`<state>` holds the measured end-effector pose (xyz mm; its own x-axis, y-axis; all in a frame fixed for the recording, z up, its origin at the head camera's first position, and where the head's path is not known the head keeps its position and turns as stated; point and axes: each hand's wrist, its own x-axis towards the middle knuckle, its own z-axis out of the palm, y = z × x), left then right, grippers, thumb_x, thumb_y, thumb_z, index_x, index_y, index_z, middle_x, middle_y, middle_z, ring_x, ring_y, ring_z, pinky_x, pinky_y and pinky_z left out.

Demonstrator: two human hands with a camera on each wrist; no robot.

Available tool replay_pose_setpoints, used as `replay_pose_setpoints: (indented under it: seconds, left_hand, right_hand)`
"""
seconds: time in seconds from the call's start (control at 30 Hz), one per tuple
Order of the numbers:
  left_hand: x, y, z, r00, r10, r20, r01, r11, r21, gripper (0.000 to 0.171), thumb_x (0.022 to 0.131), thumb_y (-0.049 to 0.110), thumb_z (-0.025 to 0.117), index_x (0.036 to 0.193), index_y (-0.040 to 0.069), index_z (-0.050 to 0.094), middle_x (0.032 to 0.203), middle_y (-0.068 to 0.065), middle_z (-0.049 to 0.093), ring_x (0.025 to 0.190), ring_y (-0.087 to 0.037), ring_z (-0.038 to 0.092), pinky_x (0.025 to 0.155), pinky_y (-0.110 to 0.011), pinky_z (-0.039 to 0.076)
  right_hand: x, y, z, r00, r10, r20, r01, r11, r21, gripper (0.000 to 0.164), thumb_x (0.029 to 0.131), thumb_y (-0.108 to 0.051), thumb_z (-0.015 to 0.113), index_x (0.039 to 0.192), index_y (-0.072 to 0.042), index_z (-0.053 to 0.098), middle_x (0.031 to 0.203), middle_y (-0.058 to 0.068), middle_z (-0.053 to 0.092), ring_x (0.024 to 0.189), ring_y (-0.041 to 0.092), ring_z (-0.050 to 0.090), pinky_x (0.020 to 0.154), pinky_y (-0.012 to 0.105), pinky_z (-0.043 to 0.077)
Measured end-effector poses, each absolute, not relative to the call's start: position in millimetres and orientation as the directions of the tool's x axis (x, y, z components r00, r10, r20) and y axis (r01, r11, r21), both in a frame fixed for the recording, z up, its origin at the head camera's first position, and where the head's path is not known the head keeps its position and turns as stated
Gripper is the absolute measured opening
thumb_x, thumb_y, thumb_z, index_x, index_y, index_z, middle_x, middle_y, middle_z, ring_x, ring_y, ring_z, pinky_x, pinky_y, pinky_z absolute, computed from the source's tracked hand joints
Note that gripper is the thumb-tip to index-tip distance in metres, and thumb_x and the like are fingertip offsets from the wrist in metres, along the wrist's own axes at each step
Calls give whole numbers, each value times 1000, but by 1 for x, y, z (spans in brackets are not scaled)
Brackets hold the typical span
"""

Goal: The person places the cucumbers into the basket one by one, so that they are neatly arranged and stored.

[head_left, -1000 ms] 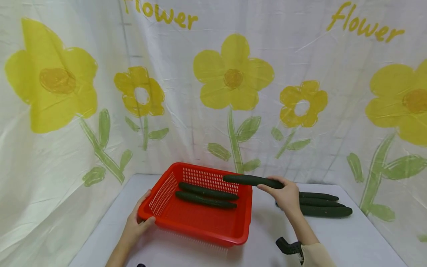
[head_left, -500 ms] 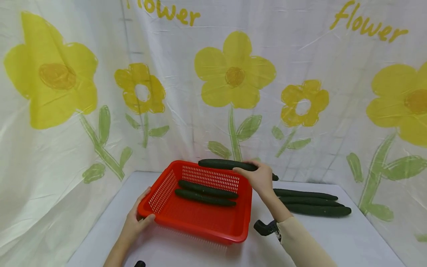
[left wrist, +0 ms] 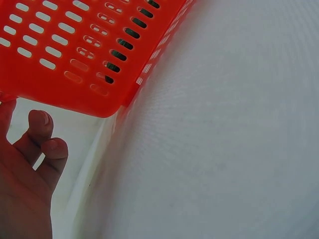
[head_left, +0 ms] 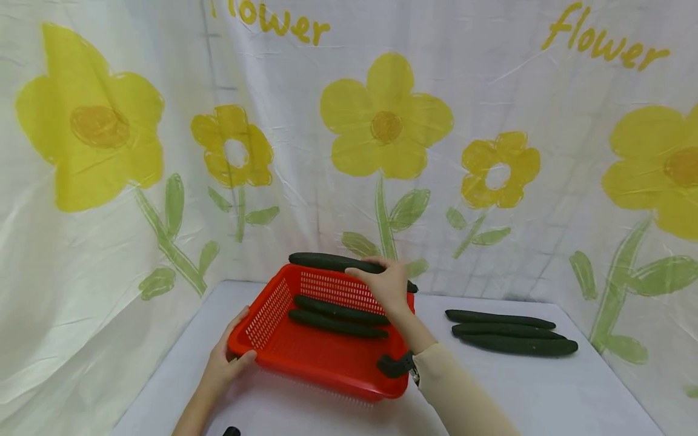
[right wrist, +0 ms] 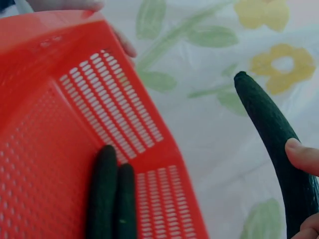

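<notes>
My right hand has thumb and fingers clamped on one dark green cucumber, gripped right of its middle and raised level with the far rim of the red perforated basket; the right wrist view shows a gap between cucumber and basket. Over the last second this cucumber has travelled leftward, away from the three cucumbers lying side by side on the white table. The shift brings it, I judge, close to joining the two cucumbers on the basket floor, though it is not yet inside. My left hand stays at the basket's near left corner, thumb and fingers holding the rim; two of its fingertips show bent and free in the left wrist view.
</notes>
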<state>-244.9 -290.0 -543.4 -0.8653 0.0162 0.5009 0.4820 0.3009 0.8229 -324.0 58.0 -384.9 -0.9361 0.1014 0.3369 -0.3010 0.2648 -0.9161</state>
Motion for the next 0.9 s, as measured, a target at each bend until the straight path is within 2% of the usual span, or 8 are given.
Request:
replay_pose_setpoints:
  seconds: [0.33,0.57,0.63,0.8,0.9]
  left_hand:
    - [-245,-288,-544,-864,15,503,485,288,826,85,90,2,71,166,15,36,171,0,37,137,10,46,101,-10,45]
    - [-245,-287,-543,-869,24,495,479,296,827,85,91,3,71,167,17,34,172,-5,35,139,11,42,103,-10,42]
    - [-245,-287,-543,-869,25,495,480,290,828,85,91,3,71,167,17,35,172,-2,36,139,10,43,103,-10,42]
    - [-245,-288,-543,-864,19,502,487,280,827,85,90,2,70,166,16,36,170,8,38,137,9,46,102,-10,44]
    - [-246,-288,-543,-862,21,506,493,268,828,84,90,1,69,166,15,36,170,9,38,138,7,47,102,-11,45]
  right_hand:
    - [-334,32,-412,-946,155,283,-239,256,-937,35,73,-33,99,98,-13,85,95,2,79,90,19,67,74,33,58]
    - [-341,31,-423,-942,143,303,-234,366,-901,33,72,-35,100,93,-15,86,91,1,79,89,21,69,76,39,60]
    - [-342,31,-428,-956,141,257,-188,376,-907,34,72,-37,99,94,-14,86,92,1,80,90,23,69,77,40,59]
    - [-339,30,-438,-989,132,69,-23,319,-947,39,74,-39,98,102,-15,85,109,3,77,103,27,65,87,44,59]
    - [-338,28,-443,-992,123,9,29,300,-953,39,76,-37,97,105,-14,85,113,5,76,106,27,64,92,46,57]
